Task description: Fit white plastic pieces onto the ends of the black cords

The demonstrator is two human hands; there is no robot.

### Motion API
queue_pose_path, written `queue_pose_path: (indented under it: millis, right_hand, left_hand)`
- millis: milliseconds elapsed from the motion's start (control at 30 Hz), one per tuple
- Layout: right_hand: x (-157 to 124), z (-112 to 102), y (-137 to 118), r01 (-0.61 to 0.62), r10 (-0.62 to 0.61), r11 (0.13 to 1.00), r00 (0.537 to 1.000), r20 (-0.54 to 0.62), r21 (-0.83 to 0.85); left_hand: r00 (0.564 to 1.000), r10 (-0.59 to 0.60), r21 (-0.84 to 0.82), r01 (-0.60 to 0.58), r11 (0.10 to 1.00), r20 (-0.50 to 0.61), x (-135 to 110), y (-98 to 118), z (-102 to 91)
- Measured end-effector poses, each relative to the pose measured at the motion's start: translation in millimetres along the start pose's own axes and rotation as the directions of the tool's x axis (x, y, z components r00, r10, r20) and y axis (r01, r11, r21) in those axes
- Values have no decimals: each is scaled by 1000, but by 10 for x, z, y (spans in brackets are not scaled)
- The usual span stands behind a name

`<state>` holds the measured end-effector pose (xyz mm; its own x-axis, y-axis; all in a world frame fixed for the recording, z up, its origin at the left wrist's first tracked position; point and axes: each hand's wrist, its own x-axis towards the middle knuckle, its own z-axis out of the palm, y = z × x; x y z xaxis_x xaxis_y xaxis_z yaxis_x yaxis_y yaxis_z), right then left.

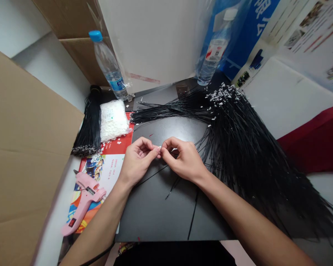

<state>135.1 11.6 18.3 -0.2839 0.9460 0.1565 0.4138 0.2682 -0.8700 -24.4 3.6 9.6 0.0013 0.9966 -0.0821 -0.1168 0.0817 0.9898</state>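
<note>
My left hand (137,160) and my right hand (183,157) meet fingertip to fingertip above a black mat (155,214). Both pinch a small white connector (160,148) at the end of a thin black wire (152,175) that trails down and left across the mat. A few more thin black wires (193,212) hang from under my right hand. A large fan of black wires with white tips (238,140) lies to the right of my right hand. Another spread of black wires (169,109) lies beyond the hands.
A pink glue gun (83,201) rests on a colourful sheet at the lower left. A bag of white parts (113,120) and a black wire bundle (88,127) lie at the left. Two water bottles (109,66) (213,51) stand at the back. A cardboard wall (24,147) closes off the left.
</note>
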Motion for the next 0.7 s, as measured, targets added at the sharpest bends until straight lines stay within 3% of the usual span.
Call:
queue_pose_path:
  millis: [533,633,700]
  right_hand:
    - [17,20,54,17,-18,997,1000,-5,-72]
    - [12,-47,34,47,-48,985,999,-6,-164]
    - [25,-149,-10,75,-91,963,995,-50,-257]
  left_hand:
    - [999,8,14,-8,1000,-35,33,-43,-9]
    - [998,54,102,-51,993,-26,32,-13,-26]
    - [993,106,254,-92,963,-44,24,30,-88]
